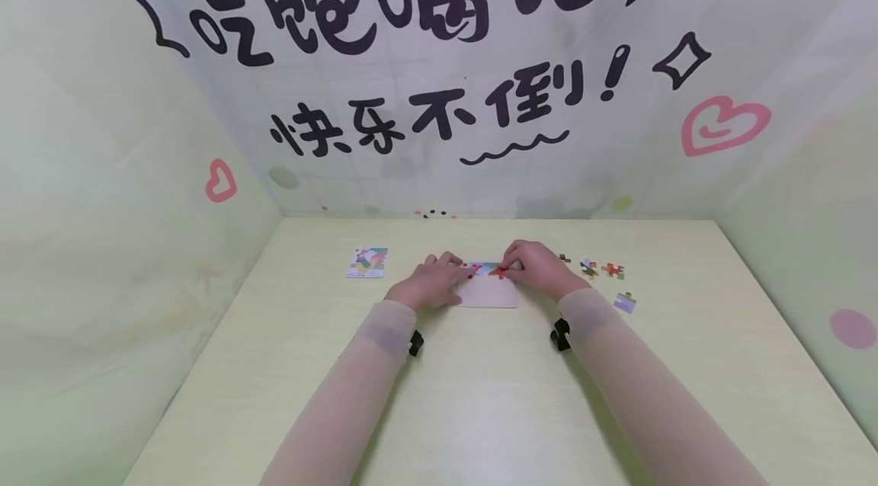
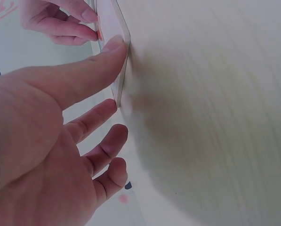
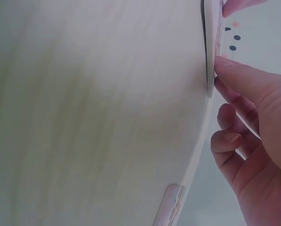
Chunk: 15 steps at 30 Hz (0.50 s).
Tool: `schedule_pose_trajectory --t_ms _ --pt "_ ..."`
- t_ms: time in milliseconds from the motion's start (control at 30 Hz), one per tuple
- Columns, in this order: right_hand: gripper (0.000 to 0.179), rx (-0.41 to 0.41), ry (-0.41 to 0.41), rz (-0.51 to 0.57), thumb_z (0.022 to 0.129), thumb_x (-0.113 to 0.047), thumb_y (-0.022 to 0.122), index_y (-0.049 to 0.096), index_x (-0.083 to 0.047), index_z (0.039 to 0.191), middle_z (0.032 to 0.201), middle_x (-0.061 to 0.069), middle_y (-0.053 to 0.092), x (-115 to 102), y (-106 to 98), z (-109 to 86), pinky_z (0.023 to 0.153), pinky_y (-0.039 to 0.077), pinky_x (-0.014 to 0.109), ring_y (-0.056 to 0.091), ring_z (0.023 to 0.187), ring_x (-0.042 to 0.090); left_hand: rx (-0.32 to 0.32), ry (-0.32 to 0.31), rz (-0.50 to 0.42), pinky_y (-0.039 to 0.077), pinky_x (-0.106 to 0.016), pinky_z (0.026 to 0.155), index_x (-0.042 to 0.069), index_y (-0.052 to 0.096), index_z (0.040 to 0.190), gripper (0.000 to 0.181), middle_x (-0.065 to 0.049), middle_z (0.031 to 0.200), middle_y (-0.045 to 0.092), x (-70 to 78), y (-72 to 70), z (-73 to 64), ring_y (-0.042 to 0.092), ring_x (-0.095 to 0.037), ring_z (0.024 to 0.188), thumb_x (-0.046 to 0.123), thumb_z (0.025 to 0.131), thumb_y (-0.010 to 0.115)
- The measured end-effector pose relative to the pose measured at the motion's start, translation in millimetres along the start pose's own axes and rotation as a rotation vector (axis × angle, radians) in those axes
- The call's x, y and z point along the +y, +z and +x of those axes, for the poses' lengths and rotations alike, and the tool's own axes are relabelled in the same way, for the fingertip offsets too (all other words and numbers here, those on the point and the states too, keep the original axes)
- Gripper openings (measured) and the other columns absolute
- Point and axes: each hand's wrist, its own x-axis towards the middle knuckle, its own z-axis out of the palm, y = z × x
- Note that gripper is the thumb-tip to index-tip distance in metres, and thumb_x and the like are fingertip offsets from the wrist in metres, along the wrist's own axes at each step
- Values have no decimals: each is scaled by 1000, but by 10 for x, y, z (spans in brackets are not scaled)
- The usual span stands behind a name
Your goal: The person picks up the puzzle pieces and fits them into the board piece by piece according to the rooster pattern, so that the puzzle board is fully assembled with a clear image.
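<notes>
While the left hand [image 1: 430, 284] rests flat-fingered steadying the pale rectangular puzzle board [image 1: 488, 292], the right hand [image 1: 538, 266] pinches a red jigsaw piece [image 1: 501, 271] at its twelve o'clock edge, seemingly needing alignment

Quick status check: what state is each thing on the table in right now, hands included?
puzzle board: flat on the table, only its far edge filled with pieces.
left hand: fingers straight, pressing the board's left edge.
right hand: pinching a red piece at the board's top edge.
loose pieces: scattered right of the board, unplaced.
picture card: lying flat, left of the board, untouched.
</notes>
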Motion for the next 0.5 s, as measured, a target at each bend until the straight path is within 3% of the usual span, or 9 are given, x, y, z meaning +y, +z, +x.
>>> schedule_pose_trajectory --t_ms 500 --pt "18 -16 23 -40 94 -12 76 81 -10 111 117 8 70 -40 -10 -33 105 53 48 67 112 29 20 -24 1 40 -49 115 26 41 159 71 -1 161 40 15 10 0 42 -29 137 34 96 74"
